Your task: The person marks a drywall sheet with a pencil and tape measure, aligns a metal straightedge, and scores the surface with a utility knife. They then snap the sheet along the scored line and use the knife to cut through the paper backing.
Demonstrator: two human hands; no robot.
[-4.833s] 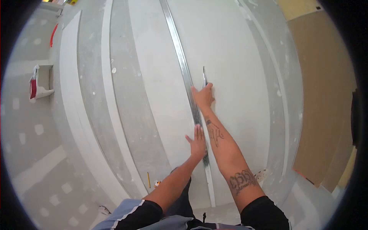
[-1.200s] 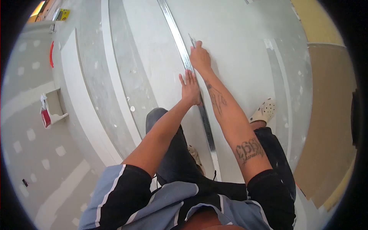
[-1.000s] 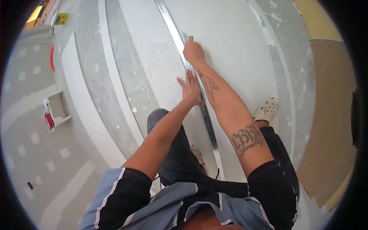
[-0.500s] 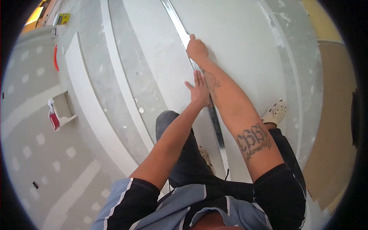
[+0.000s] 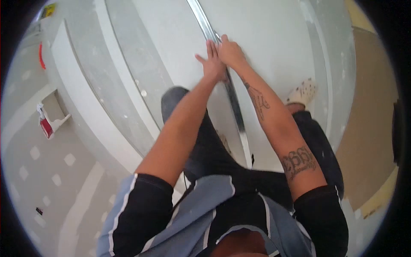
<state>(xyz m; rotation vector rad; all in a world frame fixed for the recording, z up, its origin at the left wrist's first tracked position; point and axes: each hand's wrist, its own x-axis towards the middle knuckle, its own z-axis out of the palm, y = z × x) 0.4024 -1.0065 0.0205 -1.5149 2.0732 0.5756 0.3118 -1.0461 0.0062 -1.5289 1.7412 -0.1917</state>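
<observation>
Head view: my left hand (image 5: 213, 66) lies open across the shiny metal strip (image 5: 235, 100), fingers extended and thumb spread. Close beside it, my right hand (image 5: 231, 52) is curled closed around a slim metallic tool (image 5: 218, 37) at the strip's right edge. The strip runs over a pale board (image 5: 265, 34), between my legs.

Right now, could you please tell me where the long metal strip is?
In the head view, the metal strip runs from top centre down between the legs, under the left hand, with the right hand at its right edge.
</observation>
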